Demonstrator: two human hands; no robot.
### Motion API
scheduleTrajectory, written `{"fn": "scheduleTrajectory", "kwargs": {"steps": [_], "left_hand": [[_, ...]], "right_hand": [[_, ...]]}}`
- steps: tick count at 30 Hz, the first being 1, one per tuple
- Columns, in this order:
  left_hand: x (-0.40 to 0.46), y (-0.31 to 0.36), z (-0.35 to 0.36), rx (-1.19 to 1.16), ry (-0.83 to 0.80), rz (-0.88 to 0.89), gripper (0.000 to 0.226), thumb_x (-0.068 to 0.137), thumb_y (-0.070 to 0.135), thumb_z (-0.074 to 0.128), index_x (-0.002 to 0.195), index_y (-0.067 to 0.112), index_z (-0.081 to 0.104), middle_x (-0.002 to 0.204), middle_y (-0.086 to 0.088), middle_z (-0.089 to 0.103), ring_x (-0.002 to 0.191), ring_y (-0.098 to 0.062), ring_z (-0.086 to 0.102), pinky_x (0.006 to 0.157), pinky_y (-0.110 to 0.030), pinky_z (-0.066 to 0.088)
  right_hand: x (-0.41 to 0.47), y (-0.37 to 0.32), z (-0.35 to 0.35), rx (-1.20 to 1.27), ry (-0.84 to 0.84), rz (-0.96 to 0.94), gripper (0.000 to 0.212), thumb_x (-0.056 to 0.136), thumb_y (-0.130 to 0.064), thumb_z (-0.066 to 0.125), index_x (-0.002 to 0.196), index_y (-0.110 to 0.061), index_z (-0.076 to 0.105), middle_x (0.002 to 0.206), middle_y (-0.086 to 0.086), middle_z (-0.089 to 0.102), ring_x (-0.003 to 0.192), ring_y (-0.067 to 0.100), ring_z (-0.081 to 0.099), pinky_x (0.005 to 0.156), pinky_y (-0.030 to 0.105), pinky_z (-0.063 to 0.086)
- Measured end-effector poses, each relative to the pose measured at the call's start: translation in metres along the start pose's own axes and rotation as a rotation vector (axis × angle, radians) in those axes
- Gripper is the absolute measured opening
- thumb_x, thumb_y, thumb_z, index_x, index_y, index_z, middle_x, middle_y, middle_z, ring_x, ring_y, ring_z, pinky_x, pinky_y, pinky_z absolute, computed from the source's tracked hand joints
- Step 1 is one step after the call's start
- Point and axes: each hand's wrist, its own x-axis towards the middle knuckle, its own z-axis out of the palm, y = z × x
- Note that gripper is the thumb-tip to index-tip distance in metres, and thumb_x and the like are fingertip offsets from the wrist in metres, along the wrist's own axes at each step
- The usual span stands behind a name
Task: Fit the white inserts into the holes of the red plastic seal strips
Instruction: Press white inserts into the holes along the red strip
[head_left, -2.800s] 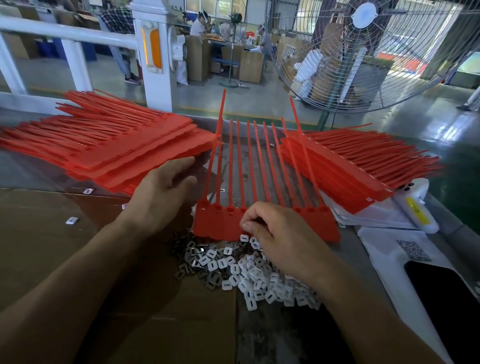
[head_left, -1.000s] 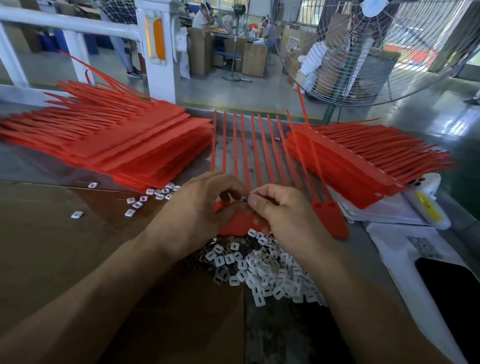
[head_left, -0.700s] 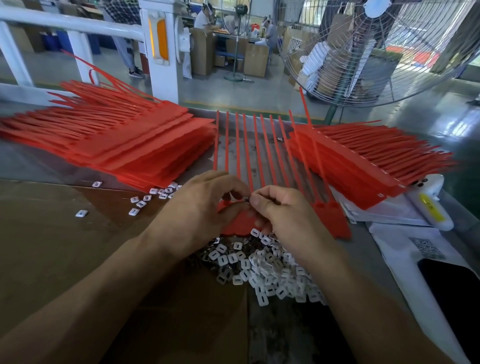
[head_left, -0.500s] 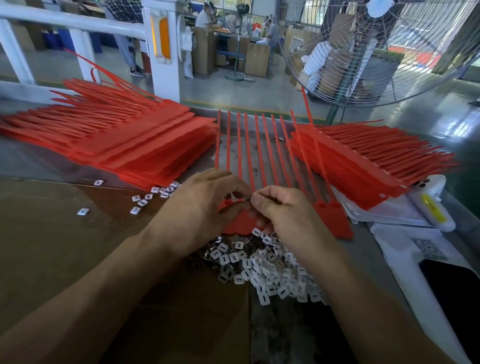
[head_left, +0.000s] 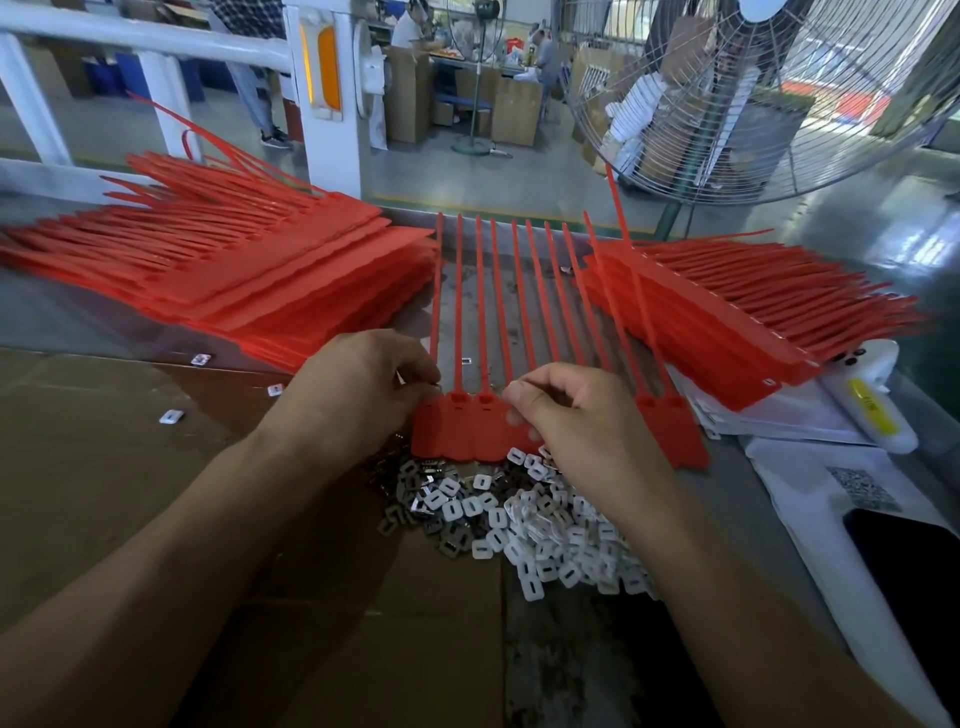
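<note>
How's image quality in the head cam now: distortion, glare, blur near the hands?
Head view: wide-angle bowing curves the white railing and the fan. Daylight glare on the floor at upper right. The left hand and right hand are fairly sharp. The white inserts and the seal strips are evenly lit, with soft shadows under the forearms.

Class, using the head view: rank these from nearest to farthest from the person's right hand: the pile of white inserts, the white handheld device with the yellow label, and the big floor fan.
1. The pile of white inserts, just below the right hand.
2. The white handheld device, off to the right at the table's edge.
3. The floor fan, standing beyond the table, upper right.
</note>
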Motion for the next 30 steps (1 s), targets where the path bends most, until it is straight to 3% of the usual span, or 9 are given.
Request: {"fn": "scheduleTrajectory", "kwargs": {"steps": [6,16,30], "left_hand": [[-0.0001,-0.0026,-0.0005,-0.004,-0.01,-0.048,0.01,0.086,0.023,0.077,0.092,0.032,0.078,0.088,0.018,0.068,0.082,0.0,0.062,0.079,-0.035,0.055],[0.0005,-0.0015,-0.0001,-0.037,-0.054,-0.148,0.011,0.086,0.022,0.079,0.092,0.031,0.079,0.091,0.016,0.073,0.087,-0.003,0.065,0.085,-0.033,0.055],[0.0002,-0.0014,-0.0013,-0.101,-0.068,-0.189,0.01,0.085,0.025,0.081,0.092,0.032,0.079,0.089,0.017,0.073,0.087,0.002,0.065,0.086,-0.03,0.055]], "right_hand": [[-0.001,-0.0004,-0.0003,-0.04,-0.014,-0.001,0.017,0.102,-0.037,0.062,0.092,-0.031,0.074,0.085,-0.024,0.073,0.08,-0.011,0.065,0.07,0.016,0.043],[-0.0009,0.0018,0.0015,-0.091,-0.036,-0.003,0.018,0.101,-0.04,0.061,0.091,-0.032,0.073,0.084,-0.018,0.073,0.078,-0.002,0.068,0.066,0.018,0.046],[-0.0003,-0.0008,0.0006,-0.079,-0.005,-0.043,0.014,0.1,-0.035,0.064,0.091,-0.032,0.073,0.085,-0.026,0.072,0.079,-0.008,0.068,0.07,0.018,0.047]]}}
